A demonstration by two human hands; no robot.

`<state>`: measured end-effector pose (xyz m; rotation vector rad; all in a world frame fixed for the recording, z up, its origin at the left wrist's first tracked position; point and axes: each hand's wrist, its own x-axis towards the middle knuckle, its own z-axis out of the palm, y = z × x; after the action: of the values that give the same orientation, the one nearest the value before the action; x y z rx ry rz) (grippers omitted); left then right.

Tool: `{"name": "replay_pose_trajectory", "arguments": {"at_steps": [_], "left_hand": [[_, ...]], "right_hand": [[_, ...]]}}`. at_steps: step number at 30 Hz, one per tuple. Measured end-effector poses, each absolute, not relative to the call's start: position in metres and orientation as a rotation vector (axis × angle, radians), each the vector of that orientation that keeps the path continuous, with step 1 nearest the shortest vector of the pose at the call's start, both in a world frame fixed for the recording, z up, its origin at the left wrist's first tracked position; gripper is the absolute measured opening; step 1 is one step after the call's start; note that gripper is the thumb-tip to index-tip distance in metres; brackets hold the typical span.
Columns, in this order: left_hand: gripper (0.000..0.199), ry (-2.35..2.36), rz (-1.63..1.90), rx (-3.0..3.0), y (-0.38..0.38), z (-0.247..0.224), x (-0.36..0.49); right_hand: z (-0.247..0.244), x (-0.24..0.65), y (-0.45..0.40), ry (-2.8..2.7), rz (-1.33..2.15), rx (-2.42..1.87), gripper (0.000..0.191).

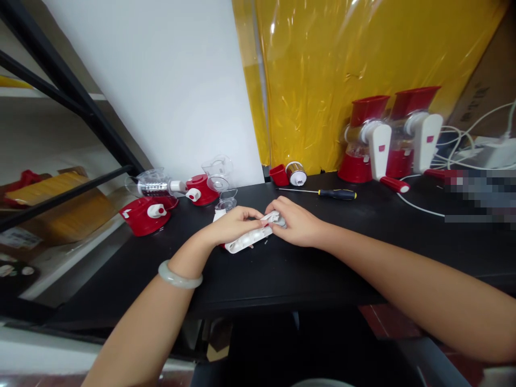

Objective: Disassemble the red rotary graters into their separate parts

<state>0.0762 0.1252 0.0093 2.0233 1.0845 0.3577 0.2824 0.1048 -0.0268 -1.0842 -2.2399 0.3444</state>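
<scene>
My left hand (234, 224) and my right hand (299, 223) meet over the black table, both closed on a white plastic crank handle (245, 242). Its hollow, ribbed inner side faces up. The fingers of my right hand pinch its far end, where a greyish piece shows in part; my fingers hide the rest. Tiny loose bits lie by the handle on the tabletop. Just behind my left hand are a clear plastic part (227, 200) and something red, mostly covered. A screwdriver (337, 194) with a blue and yellow grip lies beyond my right hand.
Two assembled red-and-white rotary graters (365, 145) stand at the back right, near white cables (459, 142). A metal grater drum (297, 174) and red pusher (279, 175) lie behind. Red grater bases (145, 216) with clear housings sit left, near a black-framed shelf (60, 86).
</scene>
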Motion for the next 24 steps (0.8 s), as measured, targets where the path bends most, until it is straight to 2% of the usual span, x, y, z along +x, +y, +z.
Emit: {"name": "replay_pose_trajectory", "arguments": {"at_steps": [24], "left_hand": [[0.035, 0.972, 0.351, 2.109, 0.1237, 0.0104, 0.0788]], "right_hand": [[-0.0250, 0.2814, 0.1033, -2.230, 0.348, -1.107, 0.019]]}}
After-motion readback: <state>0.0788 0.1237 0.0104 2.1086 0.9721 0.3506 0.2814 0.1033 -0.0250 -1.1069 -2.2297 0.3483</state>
